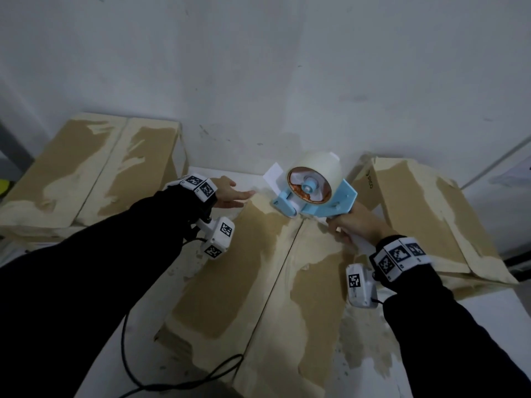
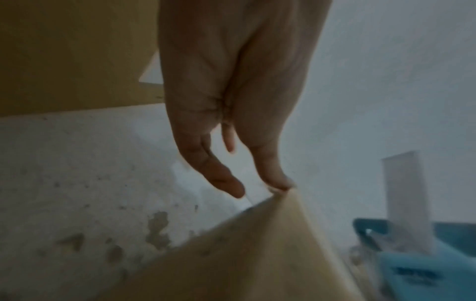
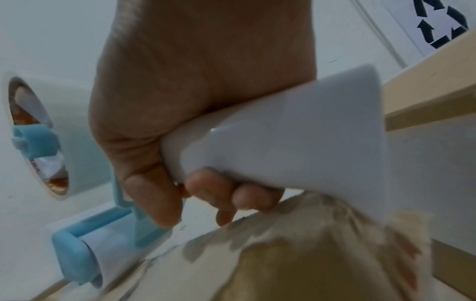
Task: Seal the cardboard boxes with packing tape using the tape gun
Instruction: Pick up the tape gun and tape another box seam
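Note:
A worn cardboard box (image 1: 258,282) lies in front of me, its two top flaps meeting at a centre seam. My right hand (image 1: 353,225) grips the white handle (image 3: 296,130) of a blue tape gun (image 1: 313,193), whose front roller (image 3: 108,250) sits at the far end of the seam. A loose white tape end (image 1: 273,173) sticks up from the gun. My left hand (image 1: 232,193) reaches out with straight fingers, its fingertips (image 2: 278,179) touching the box's far left corner (image 2: 257,244).
A second cardboard box (image 1: 92,173) stands at the left and a third (image 1: 425,214) leans at the right, both against the white wall (image 1: 258,67). All sit on a white table (image 1: 120,326). A black cable (image 1: 172,383) loops near the front edge.

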